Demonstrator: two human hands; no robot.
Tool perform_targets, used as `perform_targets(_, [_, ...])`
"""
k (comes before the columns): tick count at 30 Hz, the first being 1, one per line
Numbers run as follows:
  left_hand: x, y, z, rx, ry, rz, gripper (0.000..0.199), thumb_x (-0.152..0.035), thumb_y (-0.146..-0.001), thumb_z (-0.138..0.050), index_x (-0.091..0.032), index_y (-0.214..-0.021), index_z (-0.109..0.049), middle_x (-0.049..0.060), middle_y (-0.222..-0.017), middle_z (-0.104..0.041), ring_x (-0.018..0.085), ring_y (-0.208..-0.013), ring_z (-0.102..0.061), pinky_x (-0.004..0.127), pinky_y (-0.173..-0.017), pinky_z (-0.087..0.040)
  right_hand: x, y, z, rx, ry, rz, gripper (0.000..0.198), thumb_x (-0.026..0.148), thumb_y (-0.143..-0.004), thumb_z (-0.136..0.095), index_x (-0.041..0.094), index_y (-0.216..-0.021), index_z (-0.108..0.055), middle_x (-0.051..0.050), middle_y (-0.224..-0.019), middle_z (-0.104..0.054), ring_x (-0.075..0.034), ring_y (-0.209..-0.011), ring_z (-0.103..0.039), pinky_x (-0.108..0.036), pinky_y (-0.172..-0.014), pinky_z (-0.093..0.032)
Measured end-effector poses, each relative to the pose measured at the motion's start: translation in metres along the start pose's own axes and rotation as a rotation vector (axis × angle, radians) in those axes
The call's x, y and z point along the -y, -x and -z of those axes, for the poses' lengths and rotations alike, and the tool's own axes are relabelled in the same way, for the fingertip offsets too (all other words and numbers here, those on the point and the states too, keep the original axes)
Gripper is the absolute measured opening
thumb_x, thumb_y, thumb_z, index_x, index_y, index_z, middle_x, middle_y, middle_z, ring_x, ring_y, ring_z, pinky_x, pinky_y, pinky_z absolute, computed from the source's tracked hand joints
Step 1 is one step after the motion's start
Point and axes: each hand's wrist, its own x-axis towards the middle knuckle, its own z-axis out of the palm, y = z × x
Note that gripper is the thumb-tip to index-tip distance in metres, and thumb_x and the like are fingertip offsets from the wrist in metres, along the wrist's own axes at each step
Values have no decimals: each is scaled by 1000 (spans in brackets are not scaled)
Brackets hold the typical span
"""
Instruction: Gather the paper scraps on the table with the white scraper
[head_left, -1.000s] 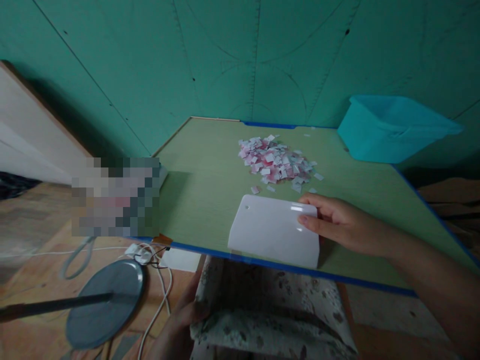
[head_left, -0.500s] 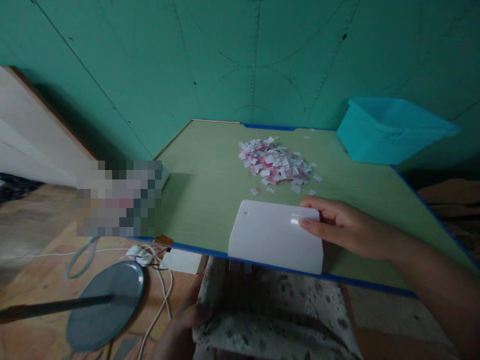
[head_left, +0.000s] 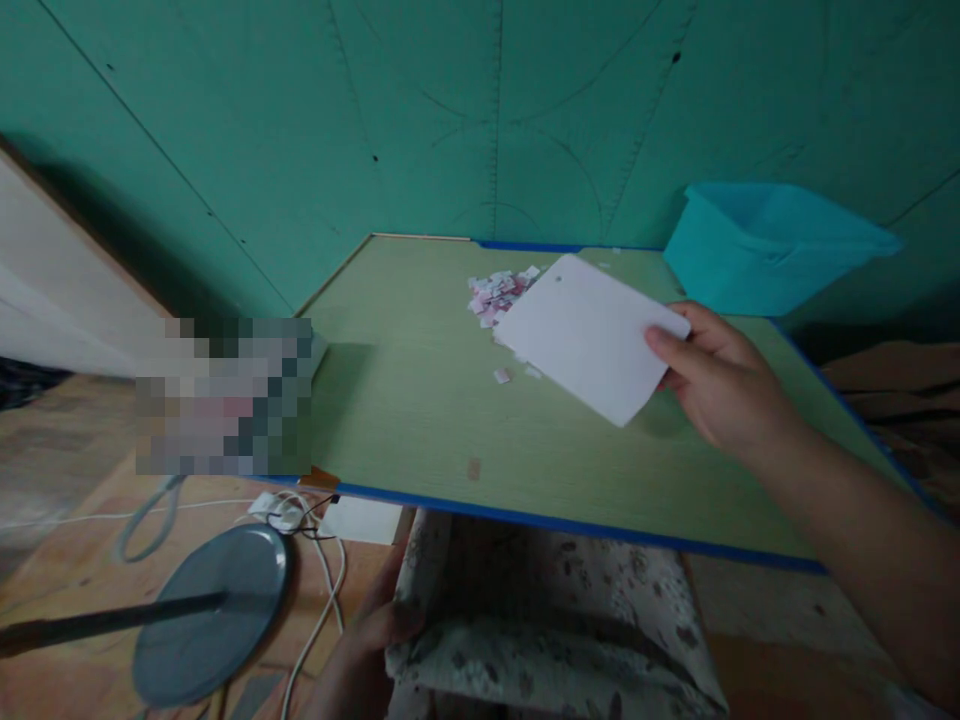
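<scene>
My right hand (head_left: pixel 712 370) grips a flat white plastic board (head_left: pixel 592 335) with rounded corners and a small hole near one corner, thumb on top. The board is raised and tilted over the table, hiding much of a pile of small pink and white paper pieces (head_left: pixel 499 295). A loose paper piece (head_left: pixel 502 376) lies in front of the pile. Below the table's front edge, my left hand (head_left: pixel 379 630) is closed on the left rim of a floral cloth-lined container (head_left: pixel 555 665), which gapes under the edge.
A turquoise bin (head_left: pixel 757 255) stands at the table's back right. The light green table (head_left: pixel 405 400) has blue edging. A pixelated object (head_left: pixel 232 400) sits at its left edge. On the floor are a round grey base with a pole (head_left: pixel 214 620), white cables (head_left: pixel 330 590) and a white box (head_left: pixel 364 520).
My right hand has lifted the white board off the table's front edge and carried it up and away toward the paper pile, turning it. My left hand stays at the container's rim.
</scene>
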Motion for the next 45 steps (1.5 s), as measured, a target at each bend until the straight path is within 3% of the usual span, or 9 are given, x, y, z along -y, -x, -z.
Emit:
perform_targets(5, [-3,9,-29,-13,78,-23,54,-16,-56,-59,-31,-107,-60,1,-78,-71,23,-68,-64,34,-64,-47,-6,-9,9,-151,57,41,21,43,-71,-58,26,-81,-53,1,-67,-54,-13,-60,-50,-26,-48,-39])
perform_targets(10, [-7,-3,-4,55,-110,75,55,-9,-43,-73,-33,-92,-69,-5,-60,-67,14,-49,-56,24,-51,-43,-11,-8,12,-166,155,48,20,45,-70,-58,26,-77,-54,1,-66,-54,-14,-57,-49,-27,-47,-37])
perform_targets(13, [-4,-4,4,-2,-123,58,49,-11,-41,-74,-31,-86,-71,-2,-59,-68,19,-63,-61,27,-63,-45,-11,-7,12,-165,171,47,20,46,-71,-57,26,-76,-54,1,-66,-54,-13,-56,-48,-27,-46,-35])
perform_targets(17, [2,4,-5,-165,-18,19,74,-19,-49,-66,-30,-120,-50,3,-80,-71,31,-80,-62,41,-70,-46,-3,-2,5,-60,177,9,22,46,-72,-55,25,-77,-54,2,-63,-51,-11,-53,-46,-24,-43,-34])
perform_targets(21, [1,5,-11,-111,-13,1,84,-15,-39,-67,-29,-120,-50,4,-85,-71,34,-81,-62,42,-69,-46,5,7,-6,139,246,-94,25,45,-73,-54,22,-80,-53,4,-56,-45,-7,-45,-41,-21,-37,-30])
perform_targets(28, [-3,12,-22,-162,62,-155,69,-12,-55,-57,-33,-120,-49,0,-77,-72,28,-88,-61,37,-74,-45,3,17,-17,442,240,-155,24,42,-76,-52,18,-80,-51,6,-55,-42,-4,-42,-39,-17,-36,-29])
perform_targets(33, [-8,13,-29,-218,-30,-158,44,-15,-55,-59,-24,-98,-67,2,-78,-71,30,-96,-56,37,-75,-46,4,20,-16,527,176,-192,21,40,-76,-53,19,-78,-50,6,-56,-43,-4,-42,-39,-17,-36,-30])
perform_targets(39, [-6,13,-24,-264,1,-106,71,-15,-53,-63,-31,-120,-50,1,-86,-71,31,-89,-60,39,-74,-45,4,22,-16,602,182,-223,21,40,-77,-52,19,-80,-51,6,-57,-44,-4,-42,-40,-17,-37,-31])
perform_targets(45, [-5,12,-19,-108,51,-65,68,-16,-58,-58,-34,-123,-45,3,-86,-71,27,-77,-64,39,-70,-47,8,24,-17,620,135,-237,19,38,-76,-54,19,-78,-52,5,-57,-46,-4,-42,-42,-17,-37,-32])
